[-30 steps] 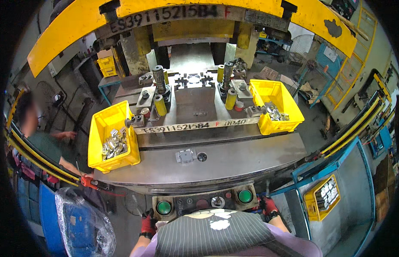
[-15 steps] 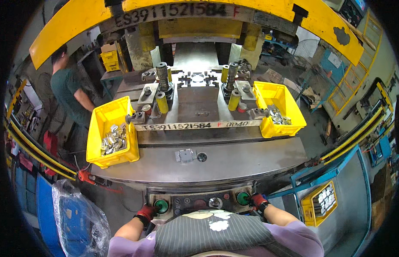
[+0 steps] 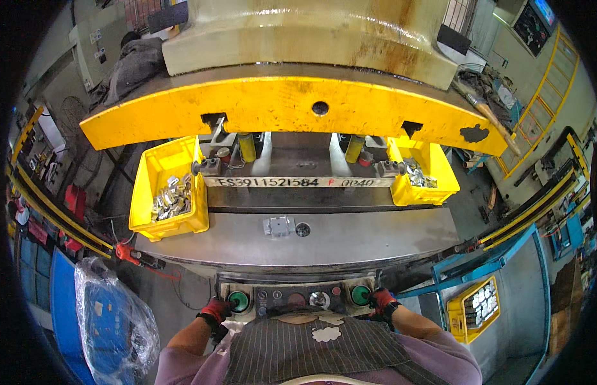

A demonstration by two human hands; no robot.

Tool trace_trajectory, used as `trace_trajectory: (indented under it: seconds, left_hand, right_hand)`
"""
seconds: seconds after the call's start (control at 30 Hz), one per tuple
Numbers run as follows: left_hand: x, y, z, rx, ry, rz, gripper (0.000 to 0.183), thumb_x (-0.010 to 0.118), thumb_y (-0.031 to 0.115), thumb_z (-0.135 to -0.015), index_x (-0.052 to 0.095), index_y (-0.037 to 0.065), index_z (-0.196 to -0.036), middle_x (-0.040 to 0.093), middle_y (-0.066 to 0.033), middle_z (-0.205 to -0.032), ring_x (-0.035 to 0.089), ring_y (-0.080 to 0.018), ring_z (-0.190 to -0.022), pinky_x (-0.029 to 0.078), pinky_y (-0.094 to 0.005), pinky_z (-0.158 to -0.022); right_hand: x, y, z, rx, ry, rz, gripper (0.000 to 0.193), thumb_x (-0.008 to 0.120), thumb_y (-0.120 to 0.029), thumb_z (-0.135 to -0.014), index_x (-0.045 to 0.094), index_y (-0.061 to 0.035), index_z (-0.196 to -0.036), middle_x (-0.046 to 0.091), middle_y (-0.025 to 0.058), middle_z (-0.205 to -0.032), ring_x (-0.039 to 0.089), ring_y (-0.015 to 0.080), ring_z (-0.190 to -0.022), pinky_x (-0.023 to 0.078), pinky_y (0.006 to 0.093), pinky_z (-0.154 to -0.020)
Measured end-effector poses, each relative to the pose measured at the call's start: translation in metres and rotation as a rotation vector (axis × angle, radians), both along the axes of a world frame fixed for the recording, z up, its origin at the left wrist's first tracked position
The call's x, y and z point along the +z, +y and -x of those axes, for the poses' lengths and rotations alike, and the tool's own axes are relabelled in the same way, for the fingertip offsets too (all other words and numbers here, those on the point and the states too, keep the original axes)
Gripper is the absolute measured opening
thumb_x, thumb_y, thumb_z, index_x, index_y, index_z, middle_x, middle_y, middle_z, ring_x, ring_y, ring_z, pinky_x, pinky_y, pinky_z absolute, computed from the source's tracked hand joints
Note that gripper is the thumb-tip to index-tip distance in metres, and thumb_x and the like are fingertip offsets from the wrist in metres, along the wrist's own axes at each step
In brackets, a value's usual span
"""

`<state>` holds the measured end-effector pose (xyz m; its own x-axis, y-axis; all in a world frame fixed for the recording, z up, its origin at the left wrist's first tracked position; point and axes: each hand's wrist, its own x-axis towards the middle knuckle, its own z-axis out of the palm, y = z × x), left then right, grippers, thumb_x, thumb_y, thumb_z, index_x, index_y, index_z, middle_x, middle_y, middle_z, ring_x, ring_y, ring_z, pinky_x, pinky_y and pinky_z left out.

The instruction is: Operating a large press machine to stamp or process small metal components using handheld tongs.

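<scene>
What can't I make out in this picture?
In the head view:
Whatever lies behind the yellow beam, which blocks it.
The bottom of the left yellow bin: metal pieces cover it.
Whether the left hand or right hand presses a green button: too small.

Counting two grips in red gloves, left grip [image 3: 216, 309] and right grip [image 3: 382, 301], at two green buttons [image 3: 360, 294], one apiece. Between the grips, one control panel [image 3: 274, 303]. Ahead of both, one table [image 3: 349, 248] with two large yellow bins [image 3: 173, 228], metal pieces inside too heaped to count; also one flat grey part [image 3: 279, 226] just beside one round dark spot [image 3: 302, 230]. Farther ahead, two yellow posts [image 3: 247, 148] and one yellow beam [image 3: 272, 106] with one round hole [image 3: 320, 108]. Right of the right grip, one smaller yellow bin [image 3: 457, 326]. Left of the left grip, one plastic-wrapped blue object [image 3: 109, 321].
</scene>
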<state>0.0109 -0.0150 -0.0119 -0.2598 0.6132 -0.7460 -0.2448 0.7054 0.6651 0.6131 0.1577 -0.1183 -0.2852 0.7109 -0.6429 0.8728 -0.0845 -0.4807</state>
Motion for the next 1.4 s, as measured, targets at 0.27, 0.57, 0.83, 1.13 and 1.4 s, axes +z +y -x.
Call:
trace_trajectory:
  seconds: [0.27,0.57,0.83,1.13,1.4]
  left_hand:
    - [0.004,-0.021,-0.005,0.186,-0.012,-0.019,0.02,0.066,0.023,-0.073,0.06,0.005,-0.08,0.058,-0.0029,-0.069,0.05,-0.0124,-0.057,0.038,-0.0295,-0.045]
    - [0.112,-0.061,0.003,0.805,0.344,-0.253,0.057,0.047,0.049,-0.08,0.03,0.021,-0.127,0.057,-0.0065,-0.095,0.048,-0.0139,-0.054,0.034,-0.025,-0.038]
    - [0.139,0.034,0.028,0.157,0.573,-0.78,0.022,0.052,0.017,-0.083,0.049,0.005,-0.101,0.053,-0.0016,-0.073,0.05,-0.0115,-0.062,0.041,-0.0254,-0.056]
    - [0.163,0.04,-0.04,-0.009,0.627,-0.758,0.02,0.061,0.013,-0.074,0.053,0.001,-0.088,0.055,-0.0079,-0.067,0.051,-0.0154,-0.063,0.041,-0.029,-0.059]
    - [0.208,0.097,-0.018,-0.135,0.647,-0.733,0.023,0.059,0.017,-0.076,0.052,0.002,-0.092,0.055,-0.0107,-0.071,0.053,-0.022,-0.064,0.042,-0.0313,-0.06]
  right_hand:
    - [0.113,-0.049,0.026,-0.899,0.566,0.283,0.021,0.051,-0.027,-0.08,0.06,-0.0077,-0.085,0.06,0.0055,-0.071,0.056,0.0173,-0.057,0.043,0.0288,-0.045]
    - [0.255,-0.012,0.038,-1.262,0.97,-0.533,0.023,0.047,-0.026,-0.085,0.051,-0.0052,-0.093,0.053,0.0033,-0.08,0.051,0.0124,-0.059,0.044,0.0258,-0.051]
    - [0.427,0.167,0.198,-0.029,0.507,-1.048,0.045,0.058,-0.015,-0.075,0.041,-0.001,-0.114,0.055,0.0166,-0.097,0.055,0.0278,-0.086,0.042,0.0367,-0.076]
    - [0.505,0.235,0.294,0.333,-0.199,-1.179,0.024,0.058,-0.022,-0.073,0.054,-0.0066,-0.091,0.06,0.0173,-0.081,0.058,0.0325,-0.08,0.046,0.0419,-0.066]
    - [0.484,0.198,0.268,0.01,0.343,-1.254,0.035,0.058,-0.02,-0.073,0.051,-0.0078,-0.106,0.059,0.0196,-0.084,0.056,0.0348,-0.082,0.045,0.0415,-0.068]
